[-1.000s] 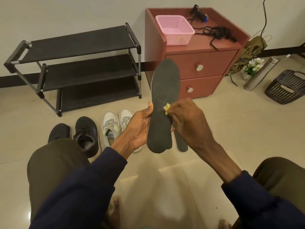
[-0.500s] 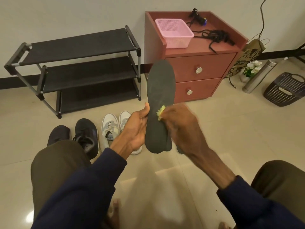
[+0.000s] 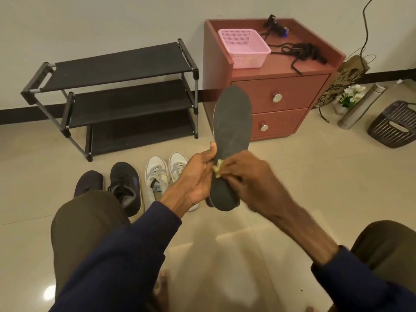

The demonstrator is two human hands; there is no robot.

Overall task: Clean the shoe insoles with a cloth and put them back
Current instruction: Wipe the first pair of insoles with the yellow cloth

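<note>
Two hands share one dark grey insole (image 3: 231, 122), which you hold upright in the air, toe end up, in front of the red-brown bedside cabinet (image 3: 315, 70). Your left hand (image 3: 198, 176) grips its lower half, with the thumb hooked over the near edge and the fingers hidden behind. Your right hand (image 3: 249, 176) has its fingers bunched on a small yellow-green cloth (image 3: 218, 170), pressing it to the insole's face near the middle.

The thin profile suggests a light, flexible insole, likely foam under fabric. It should bend if you rub far from your grip, so hold it close to where you wipe and back it with your fingers. It looks neither slippery nor fragile.

A dark sliver shows behind the heel; I cannot tell whether it is the second insole. White sneakers (image 3: 157, 174) and black shoes (image 3: 125, 183) stand on the floor. A small mark inside one sneaker and the print on the paper bag (image 3: 344, 79) are both unreadable.
</note>
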